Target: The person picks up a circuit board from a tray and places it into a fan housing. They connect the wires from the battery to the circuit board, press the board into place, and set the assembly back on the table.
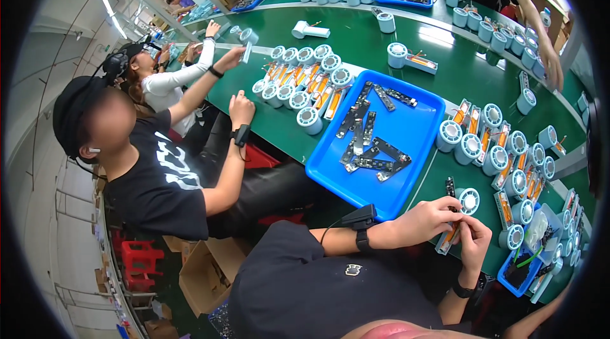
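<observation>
Both my hands work close together at the table's near edge, over an open light-blue handheld fan body (469, 200). My left hand (435, 219) is closed in a pinch on a narrow black circuit board (450, 186), whose upper end sticks up past the fingers. My right hand (474, 242) is closed too, thumb and fingertips meeting right beside the left fingertips. Whatever it pinches is too small or hidden to make out. Below the fingers, part of the fan's handle shows, with an orange part (448, 236) inside. The fan's round head lies just beyond my fingertips.
A blue tray (424, 99) of loose black circuit boards stands to the left. Rows of open fan bodies (495, 160) lie on the right, more (309, 120) beyond the tray. A small blue bin (506, 277) sits at the near right. A co-worker (166, 164) sits at my left.
</observation>
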A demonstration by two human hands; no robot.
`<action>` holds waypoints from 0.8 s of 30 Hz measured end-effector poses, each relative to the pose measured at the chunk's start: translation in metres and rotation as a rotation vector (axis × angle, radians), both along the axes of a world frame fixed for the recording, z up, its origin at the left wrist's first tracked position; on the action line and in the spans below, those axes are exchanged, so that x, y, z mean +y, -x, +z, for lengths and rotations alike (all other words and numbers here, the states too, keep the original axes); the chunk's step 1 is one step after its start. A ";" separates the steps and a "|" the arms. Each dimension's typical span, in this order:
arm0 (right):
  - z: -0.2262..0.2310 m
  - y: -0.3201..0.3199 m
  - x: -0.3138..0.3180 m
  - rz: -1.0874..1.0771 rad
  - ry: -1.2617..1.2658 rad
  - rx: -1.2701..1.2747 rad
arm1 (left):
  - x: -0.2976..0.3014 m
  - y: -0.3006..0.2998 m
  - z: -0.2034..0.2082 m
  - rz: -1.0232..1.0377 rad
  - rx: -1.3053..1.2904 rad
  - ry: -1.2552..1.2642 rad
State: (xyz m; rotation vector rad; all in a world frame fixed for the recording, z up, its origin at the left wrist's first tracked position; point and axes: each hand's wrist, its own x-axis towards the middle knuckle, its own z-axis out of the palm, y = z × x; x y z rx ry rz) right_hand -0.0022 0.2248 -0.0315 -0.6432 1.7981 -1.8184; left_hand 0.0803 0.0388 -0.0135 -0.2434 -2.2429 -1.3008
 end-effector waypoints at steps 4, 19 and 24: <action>0.026 -0.018 -0.008 -0.165 -0.061 0.125 | 0.002 0.002 0.016 -0.006 -0.088 0.216; 0.057 -0.010 0.013 0.127 -0.614 0.280 | 0.016 0.019 0.015 -0.194 -0.556 -0.208; 0.037 -0.008 0.012 0.126 -0.437 0.041 | 0.002 0.020 0.038 -0.244 -0.559 -0.077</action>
